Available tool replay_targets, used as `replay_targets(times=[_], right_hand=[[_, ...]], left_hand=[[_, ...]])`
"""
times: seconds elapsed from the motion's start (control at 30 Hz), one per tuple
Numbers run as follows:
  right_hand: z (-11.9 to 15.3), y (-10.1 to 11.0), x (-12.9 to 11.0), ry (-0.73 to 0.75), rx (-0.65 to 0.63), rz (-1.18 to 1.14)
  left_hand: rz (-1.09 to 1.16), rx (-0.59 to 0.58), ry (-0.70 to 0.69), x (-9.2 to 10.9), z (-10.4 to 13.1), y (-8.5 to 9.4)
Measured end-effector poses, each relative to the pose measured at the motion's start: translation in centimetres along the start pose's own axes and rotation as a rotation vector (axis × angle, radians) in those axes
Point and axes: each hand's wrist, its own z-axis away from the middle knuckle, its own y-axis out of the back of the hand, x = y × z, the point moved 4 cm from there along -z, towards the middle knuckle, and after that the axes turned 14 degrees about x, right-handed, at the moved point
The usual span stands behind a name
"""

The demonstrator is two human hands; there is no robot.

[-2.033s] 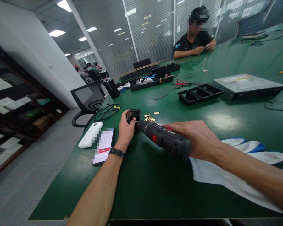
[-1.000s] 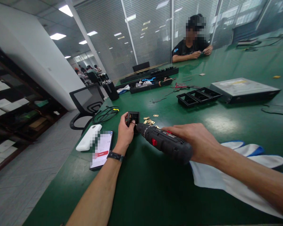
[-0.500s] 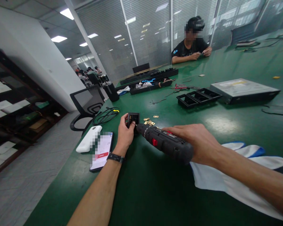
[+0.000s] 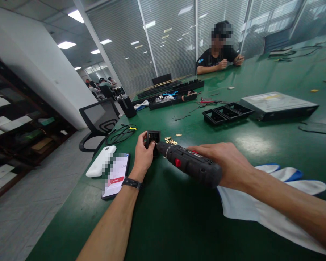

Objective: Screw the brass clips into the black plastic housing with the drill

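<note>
One small black housing (image 4: 154, 134) is being grasped near the table's edge by the left hand (image 4: 144, 154), its thumb being pressed at the open side. One black power driver (image 4: 191, 163) is being gripped by the right hand (image 4: 226, 157), its nose being pointed at the housing just beside that thumb; whether the bit is touching cannot be told. At least five brass plates (image 4: 175, 142) are being left loose beyond the driver's nose, some being overlapped, so the exact count is being hidden. One phone (image 4: 118, 181), one white device (image 4: 100, 163) and one coiled cable (image 4: 121, 136) are being seen left of the left hand. White-and-blue glove fabric (image 4: 241, 208) is being partly covered by the right forearm.

Three joined open bays are being formed by a black frame (image 4: 225, 117), set just beside one flat metal-cased unit (image 4: 279, 105). White and blue items are being held in a long black tray (image 4: 163, 106), and one dark cylindrical container (image 4: 127, 106) is being supported nearby.

Everything is being carried by a green table (image 4: 179, 224). One seated person (image 4: 217, 59) is being seen across it, a mesh chair (image 4: 99, 116) is being placed at the left, and the room is being divided by glass panels (image 4: 171, 40).
</note>
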Motion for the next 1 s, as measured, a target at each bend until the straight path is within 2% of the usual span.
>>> replay_targets(times=[1.0], right_hand=[[0.01,0.25,-0.04,0.012,-0.009,-0.01]], left_hand=[[0.03,-0.014,0.021,0.06,0.08,-0.01]])
